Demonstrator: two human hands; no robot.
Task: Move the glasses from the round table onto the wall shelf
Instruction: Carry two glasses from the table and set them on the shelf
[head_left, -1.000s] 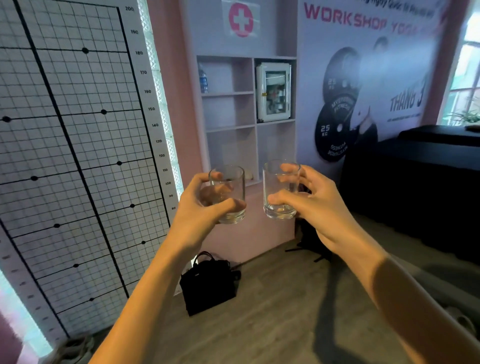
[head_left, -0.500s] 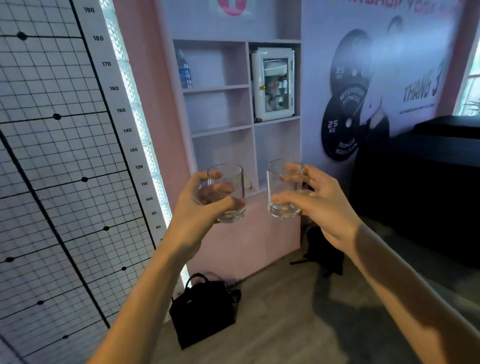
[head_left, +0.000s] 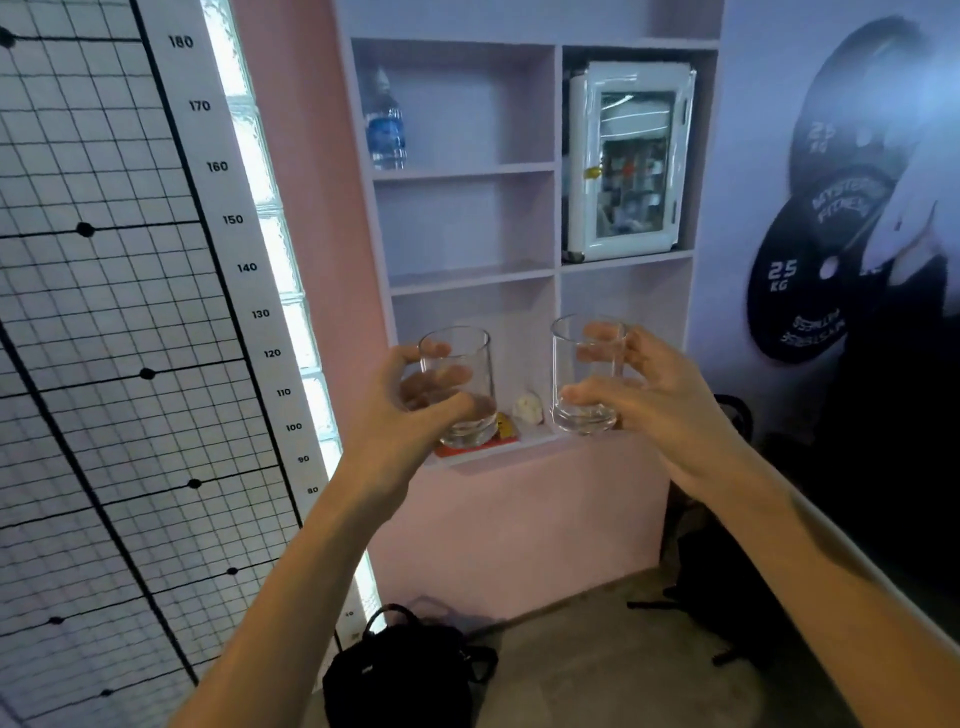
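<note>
I hold two clear, empty drinking glasses upright in front of the wall shelf (head_left: 470, 275). My left hand (head_left: 400, 415) is wrapped around the left glass (head_left: 460, 364), and my right hand (head_left: 654, 395) grips the right glass (head_left: 584, 374) from the side. Both glasses hang at about the height of the shelf's lowest compartments, still in the air before the unit. The round table is out of view.
A water bottle (head_left: 385, 124) stands in the top left compartment and a small white cabinet (head_left: 626, 156) fills the upper right one. Small items and a red object (head_left: 506, 415) lie on the bottom left ledge. A black bag (head_left: 405, 675) sits on the floor below.
The shelf has grown larger and nearer in view as I moved toward it. Both hands keep the same grip, with the glasses staying side by side.
</note>
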